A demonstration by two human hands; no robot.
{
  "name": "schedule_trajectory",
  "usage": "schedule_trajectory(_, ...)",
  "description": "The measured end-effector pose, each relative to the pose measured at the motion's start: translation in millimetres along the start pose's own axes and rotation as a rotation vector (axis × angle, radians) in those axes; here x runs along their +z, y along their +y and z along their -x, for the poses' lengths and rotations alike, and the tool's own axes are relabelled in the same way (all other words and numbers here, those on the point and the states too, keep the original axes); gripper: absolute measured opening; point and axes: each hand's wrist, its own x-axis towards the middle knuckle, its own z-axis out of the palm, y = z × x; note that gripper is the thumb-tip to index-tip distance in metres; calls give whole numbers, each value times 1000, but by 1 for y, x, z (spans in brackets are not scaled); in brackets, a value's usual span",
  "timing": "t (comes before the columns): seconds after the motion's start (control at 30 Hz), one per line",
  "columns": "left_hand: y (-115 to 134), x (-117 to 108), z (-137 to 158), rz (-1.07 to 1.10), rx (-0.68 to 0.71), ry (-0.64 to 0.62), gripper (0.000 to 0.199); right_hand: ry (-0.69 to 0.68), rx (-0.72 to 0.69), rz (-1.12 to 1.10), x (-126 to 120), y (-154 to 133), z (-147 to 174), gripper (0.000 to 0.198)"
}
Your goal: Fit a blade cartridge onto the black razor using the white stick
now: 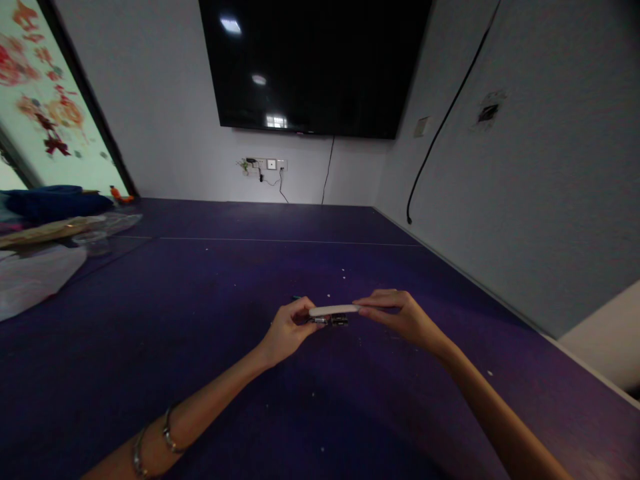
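At the far left is a bright panel [50,100] with red and orange pictures on it. Below it, a see-through plastic bag [37,280] and a dark blue cloth [50,202] lie in a heap on the big purple surface [200,373]. A little orange thing [120,195] sits just beside the cloth. Next comes the left arm, with two shiny bracelets [169,433] on it. Farther back, wires are plugged into some sockets [271,164] on the wall. The left hand [287,333] is closed in a pinch on the left end of a thin white piece [334,310]. The white piece is up in front of the person, between the two hands, lying almost flat. Behind it, a big black TV [320,67] hangs on the wall. Just under the white piece are a shiny metal bit [319,321] and a small dark part [340,320]; I can't tell if they are joined to it. The right hand [403,317] pinches the white piece's right end, fingers on top and thumb below. Last, a long black cord [445,123] hangs by the right wall, near a dark hole [489,112].
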Motion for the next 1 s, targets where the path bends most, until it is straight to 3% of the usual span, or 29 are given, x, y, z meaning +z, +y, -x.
schedule_trajectory(0.27,-1,1,3,23,3,-9,10,-49,8,-71,0,4,-1,26)
schedule_trajectory(0.4,1,1,4,90,-9,-4,12,-7,55,-62,-1,7,-1,27)
schedule_trajectory(0.57,2,1,4,41,-2,41,13,-73,29,-114,-2,7,0,25)
schedule_trajectory(0.73,1,2,5,129,-32,18,16,-14,56,-102,-2,9,0,26)
schedule_trajectory(0.9,1,0,5,26,-3,51,15,-63,36,-137,-5,7,1,24)
schedule_trajectory(1.0,1,1,6,77,-12,30,16,-48,45,-121,-5,9,0,26)
